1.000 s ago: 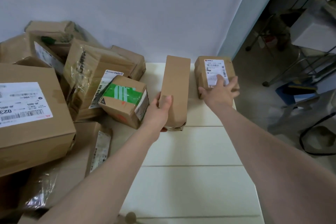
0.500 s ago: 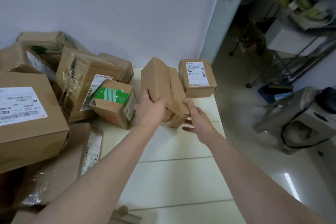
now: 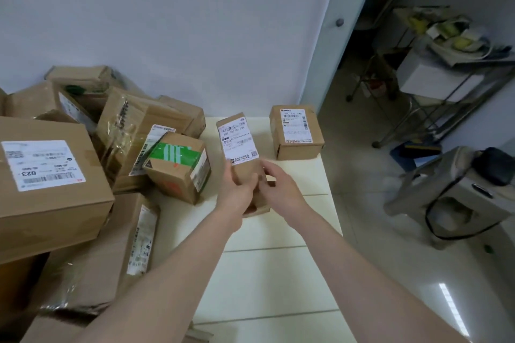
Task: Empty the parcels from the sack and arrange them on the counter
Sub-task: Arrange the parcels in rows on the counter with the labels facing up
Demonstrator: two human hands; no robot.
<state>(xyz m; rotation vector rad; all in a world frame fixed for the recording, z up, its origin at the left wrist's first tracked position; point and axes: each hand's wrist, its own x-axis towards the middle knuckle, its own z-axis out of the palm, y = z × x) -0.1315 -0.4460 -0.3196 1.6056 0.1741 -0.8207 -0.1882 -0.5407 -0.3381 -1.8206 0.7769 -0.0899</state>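
A long narrow cardboard parcel (image 3: 239,142) with a white shipping label facing up is tilted above the cream counter (image 3: 267,273). My left hand (image 3: 237,192) grips its near end from the left. My right hand (image 3: 278,185) holds the same end from the right, fingers curled onto it. A small square parcel (image 3: 296,133) with a white label sits at the counter's far right corner, apart from both hands. A heap of brown parcels fills the left side, among them one with green tape (image 3: 178,164) and a large box (image 3: 47,175) labelled 023.
The counter's right edge drops to a tiled floor (image 3: 390,259). A grey machine (image 3: 457,192) with a black cable and a metal trolley (image 3: 446,78) stand on the floor to the right. A white wall backs the counter.
The long parcel has been turned over, so its white label now faces up. My right hand left the small square parcel and took hold of the long one beside my left hand.
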